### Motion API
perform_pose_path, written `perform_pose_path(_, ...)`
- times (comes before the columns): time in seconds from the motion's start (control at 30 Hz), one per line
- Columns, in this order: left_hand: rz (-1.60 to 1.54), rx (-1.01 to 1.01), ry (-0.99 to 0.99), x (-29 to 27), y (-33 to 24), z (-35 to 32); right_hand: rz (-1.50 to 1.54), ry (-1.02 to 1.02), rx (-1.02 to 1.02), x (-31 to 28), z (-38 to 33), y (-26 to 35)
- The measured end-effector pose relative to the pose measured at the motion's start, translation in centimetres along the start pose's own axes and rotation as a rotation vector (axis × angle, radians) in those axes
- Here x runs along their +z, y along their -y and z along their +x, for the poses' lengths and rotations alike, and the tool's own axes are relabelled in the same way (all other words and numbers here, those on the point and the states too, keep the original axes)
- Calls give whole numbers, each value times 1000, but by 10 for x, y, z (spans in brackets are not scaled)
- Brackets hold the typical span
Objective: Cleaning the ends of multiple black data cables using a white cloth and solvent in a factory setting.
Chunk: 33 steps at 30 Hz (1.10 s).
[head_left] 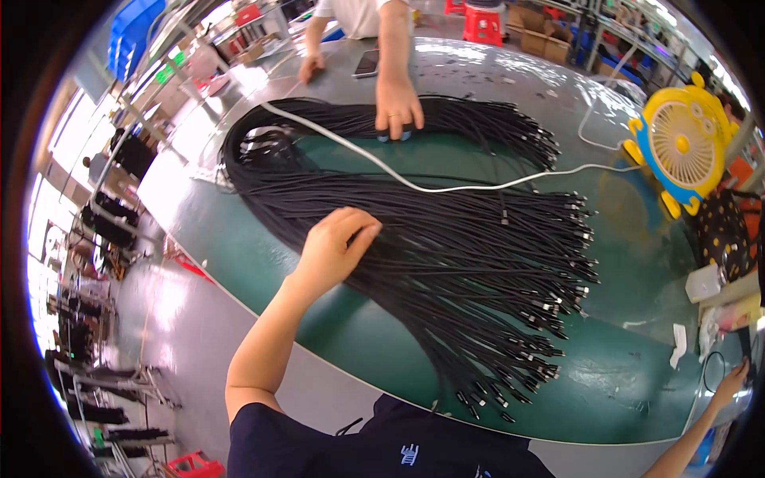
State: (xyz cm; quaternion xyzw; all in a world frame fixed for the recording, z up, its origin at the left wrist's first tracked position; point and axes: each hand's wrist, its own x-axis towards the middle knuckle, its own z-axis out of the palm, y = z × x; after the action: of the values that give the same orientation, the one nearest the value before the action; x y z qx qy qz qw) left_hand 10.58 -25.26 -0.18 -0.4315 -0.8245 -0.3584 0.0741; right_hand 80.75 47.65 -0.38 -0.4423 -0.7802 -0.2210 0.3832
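Note:
A large spread of black cables (446, 239) with silvery connector ends lies bent in a U across the green table. My left hand (339, 245) rests at the near side of this spread, its fingers curled closed over some of the cables; the exact strands in its grip are hidden. Out at the far right edge, my right hand (735, 381) is closed on a thin black cable (715, 368) that hangs in a loop beside the table. A co-worker's hand (397, 103) presses on the far arm of the cable bundle.
A white cord (446, 190) runs over the cables to a yellow and blue fan (684, 147) at the right. Nearby are a white box (704, 284) and a white scrap (678, 346). A phone (366, 64) lies at the back of the green table (613, 382).

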Motion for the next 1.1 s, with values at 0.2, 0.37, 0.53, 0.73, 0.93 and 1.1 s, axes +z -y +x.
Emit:
perform_pose_path(0.2, 500, -79, 300, -45, 23, -18, 27, 503, 276, 84, -73, 58)
perform_pose_path(0.37, 578, -195, 537, -68, 30, -40, 48, 553, 229, 114, -49, 81)
perform_pose_path(0.53, 547, 76, 426, -26, 88, 20, 234, 397, 248, 90, -25, 14)
perform_pose_path(0.73, 603, 68, 531, -33, 80, 48, 457, 325, 1, -37, 8, 330)
perform_pose_path(0.93, 589, -48, 486, -19, 94, 63, 1196, 840, -1024, -185, -111, 697)
perform_pose_path(1.1, 608, -36, 362, -5, 86, 59, 1068, 782, -1139, -173, -170, 731)
